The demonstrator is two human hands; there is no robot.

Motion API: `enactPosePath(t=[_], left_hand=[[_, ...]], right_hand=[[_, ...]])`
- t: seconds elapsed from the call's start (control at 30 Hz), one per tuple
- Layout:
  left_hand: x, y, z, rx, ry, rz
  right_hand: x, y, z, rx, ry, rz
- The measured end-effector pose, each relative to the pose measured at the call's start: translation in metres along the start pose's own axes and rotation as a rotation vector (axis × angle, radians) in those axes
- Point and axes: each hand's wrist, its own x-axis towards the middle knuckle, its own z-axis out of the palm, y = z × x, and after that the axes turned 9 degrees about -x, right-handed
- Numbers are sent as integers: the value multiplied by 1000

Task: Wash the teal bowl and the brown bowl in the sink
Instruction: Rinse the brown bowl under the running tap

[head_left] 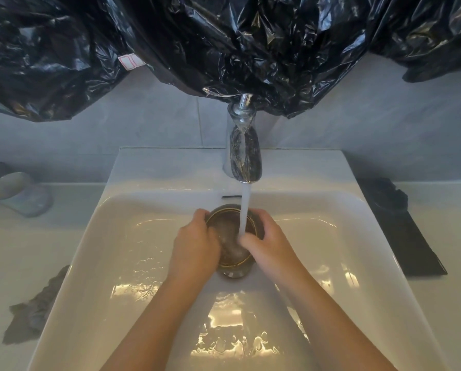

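gripping the brown bowl [225,223] by its left rim, the left hand [197,245] holds it mid-basin in the sink [143,170] under water running from the faucet [244,153]; the right hand [266,242] clasps the right rim, fingers curled inside. a grey cloth [36,303] lies on the counter's left side.

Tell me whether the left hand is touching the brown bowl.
Touching. The head view shows the left hand gripping the brown bowl at its left rim, fingers curled over its edge.

Counter [1,253] (pale); grey cloth [35,307]; black cloth [403,234]
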Motion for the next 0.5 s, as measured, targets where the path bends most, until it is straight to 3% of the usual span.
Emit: enactPosePath(t=[0.07,0.13,0.27,0.33,0.4,0.5], left_hand=[[-2,-2,4,-105,-133,-39],[-7,-8,6,-84,-225,45],[-5,-13,-7,275,-94,667],[0,-17,-13,410,-187,935],[1,-19,-15,474,-303,1030],[-1,-16,-9,447,-404,1023]], right_hand=[[0,-1,-2,-8,65,-10],[2,1,-6,-47,125,-22],[8,7,-19,-156,167,-20],[11,9,-22,-175,193,-25],[12,8,-24,-162,198,-13],[10,4,-24,-95,158,17]])
